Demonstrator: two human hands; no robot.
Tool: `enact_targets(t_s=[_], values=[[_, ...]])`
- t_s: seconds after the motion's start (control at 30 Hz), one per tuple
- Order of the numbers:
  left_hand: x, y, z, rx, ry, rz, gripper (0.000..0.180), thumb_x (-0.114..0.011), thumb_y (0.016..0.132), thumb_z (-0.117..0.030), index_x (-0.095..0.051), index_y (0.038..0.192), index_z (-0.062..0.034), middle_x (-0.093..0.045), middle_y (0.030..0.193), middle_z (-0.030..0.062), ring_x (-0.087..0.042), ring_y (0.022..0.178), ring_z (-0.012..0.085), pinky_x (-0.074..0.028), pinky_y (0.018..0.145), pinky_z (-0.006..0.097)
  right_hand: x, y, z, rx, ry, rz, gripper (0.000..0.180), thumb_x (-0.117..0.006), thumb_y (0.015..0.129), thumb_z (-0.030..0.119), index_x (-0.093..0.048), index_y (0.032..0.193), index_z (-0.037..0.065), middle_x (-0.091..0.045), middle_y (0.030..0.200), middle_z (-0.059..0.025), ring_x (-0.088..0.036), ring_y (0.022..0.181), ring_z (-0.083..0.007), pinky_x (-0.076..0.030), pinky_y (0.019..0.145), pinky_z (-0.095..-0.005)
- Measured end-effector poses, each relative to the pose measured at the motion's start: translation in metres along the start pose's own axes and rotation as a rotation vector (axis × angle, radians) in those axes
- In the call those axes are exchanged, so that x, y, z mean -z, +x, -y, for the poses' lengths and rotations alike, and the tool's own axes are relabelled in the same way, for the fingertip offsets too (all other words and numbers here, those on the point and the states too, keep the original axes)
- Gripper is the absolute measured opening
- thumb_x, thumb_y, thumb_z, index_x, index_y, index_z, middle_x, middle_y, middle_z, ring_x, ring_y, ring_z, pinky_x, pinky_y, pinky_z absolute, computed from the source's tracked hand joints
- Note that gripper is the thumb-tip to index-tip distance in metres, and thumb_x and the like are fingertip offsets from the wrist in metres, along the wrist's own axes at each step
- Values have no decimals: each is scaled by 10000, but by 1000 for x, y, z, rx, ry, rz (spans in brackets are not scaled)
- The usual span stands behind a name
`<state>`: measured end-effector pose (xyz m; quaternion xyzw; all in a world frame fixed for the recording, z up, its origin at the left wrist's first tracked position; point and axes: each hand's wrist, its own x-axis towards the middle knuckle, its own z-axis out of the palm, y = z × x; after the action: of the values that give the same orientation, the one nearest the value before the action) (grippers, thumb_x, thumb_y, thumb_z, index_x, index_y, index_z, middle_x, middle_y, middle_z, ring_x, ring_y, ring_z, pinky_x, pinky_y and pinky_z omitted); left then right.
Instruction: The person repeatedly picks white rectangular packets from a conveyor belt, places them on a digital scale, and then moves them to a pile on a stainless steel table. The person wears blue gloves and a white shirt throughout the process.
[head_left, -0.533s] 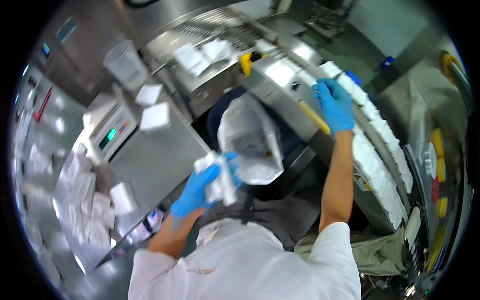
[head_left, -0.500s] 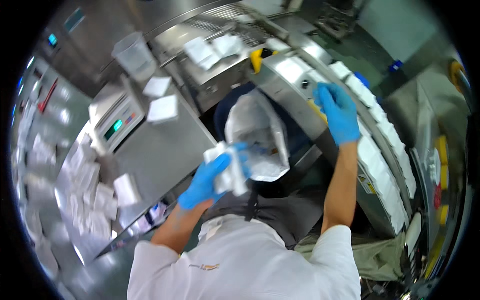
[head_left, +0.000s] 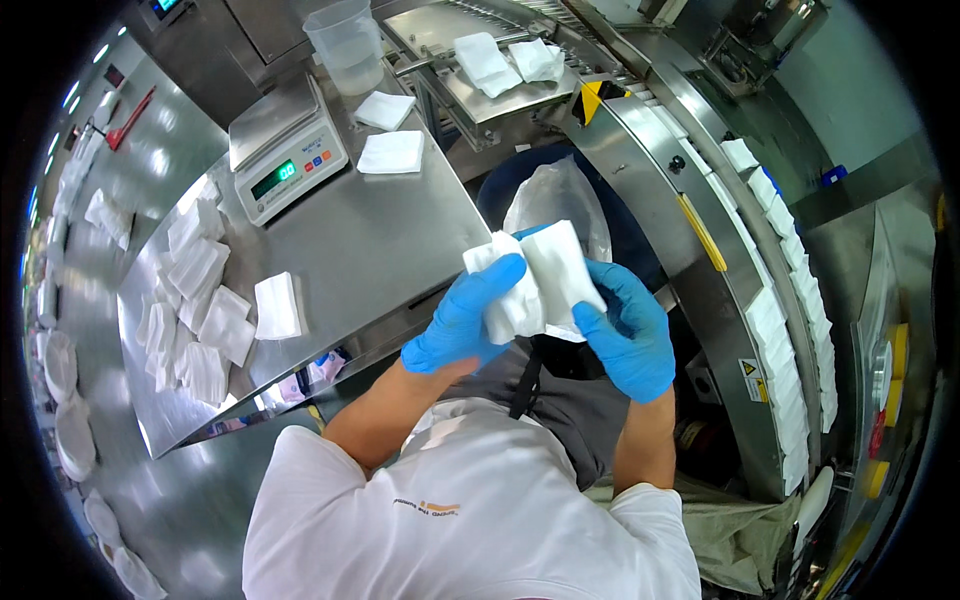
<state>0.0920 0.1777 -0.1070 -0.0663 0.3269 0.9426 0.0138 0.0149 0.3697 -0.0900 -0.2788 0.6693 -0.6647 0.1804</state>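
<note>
Gloved in blue, the left hand (head_left: 462, 325) is closed around a white folded stack (head_left: 508, 300), thumb laid across it, while the right hand (head_left: 632, 330), gloved alike, grips a second white stack (head_left: 562, 268) between thumb and fingers. Both stacks are held up side by side, their near edges meeting, between the person's white shirt (head_left: 450, 510) and an open bag. Largest of the things around is a steel table (head_left: 390, 240) to the left, its corner reaching near the left hand. To the right runs a steel conveyor (head_left: 715, 310), curving in the fisheye view, with rows of white folded pieces (head_left: 770, 340) along it. Between these two stands a dark blue bin (head_left: 635, 245), and in it the translucent plastic bag (head_left: 560, 195), partly hidden by the hands and stacks. A loose heap of white stacks (head_left: 200, 310) lies at the left end of the table. Farther back on the table sits a scale (head_left: 290, 150) with a green-lit display, and just beyond it stands a clear tub (head_left: 345, 45). Two flat white pieces (head_left: 391, 152) lie beside the scale, apart from each other, and a lone stack (head_left: 278, 307) rests just right of the heap. Smallest are a yellow strip (head_left: 702, 233) and a warning label (head_left: 753, 380), both on the conveyor's side.
</note>
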Motion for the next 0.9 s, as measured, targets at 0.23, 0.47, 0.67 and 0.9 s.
enact_targets(t_s=[0.23, 0.47, 0.67, 0.9], values=[[23, -33, -35, -117, 91, 51, 690, -715, 872, -226, -450, 1475, -19, -584, 1368, 150, -593, 1254, 293, -506, 1024, 438, -13, 23, -3, -134, 194, -98, 376, -618, 966, 47, -598, 1339, 6, -668, 1215, -83, -627, 1070, -144, -502, 950, -288], [50, -69, -73, -318, 323, -250, 374, -755, 809, -24, -606, 1151, -45, -655, 967, 57, -654, 822, 146, -543, 711, 305, -80, 55, 19, -114, 99, 238, 407, -580, 957, -5, -577, 1364, -9, -653, 1242, -99, -609, 1114, -149, -483, 976, -283], [75, -115, -121, -370, 281, -290, 392, -763, 798, -83, -601, 1151, -30, -666, 982, 74, -681, 839, 170, -571, 756, 320, -136, 118, 11, -251, 263, 405, 413, -604, 925, 4, -583, 1336, -25, -664, 1220, -118, -633, 1093, -177, -502, 961, -307], [111, -169, -222, -502, 482, -531, 309, -738, 904, -121, -642, 1189, -49, -667, 978, 26, -659, 834, 127, -536, 721, 275, -262, 298, 26, -85, 13, 571, 355, -581, 961, 54, -618, 1311, 12, -674, 1176, -81, -649, 1041, -180, -536, 918, -320]])
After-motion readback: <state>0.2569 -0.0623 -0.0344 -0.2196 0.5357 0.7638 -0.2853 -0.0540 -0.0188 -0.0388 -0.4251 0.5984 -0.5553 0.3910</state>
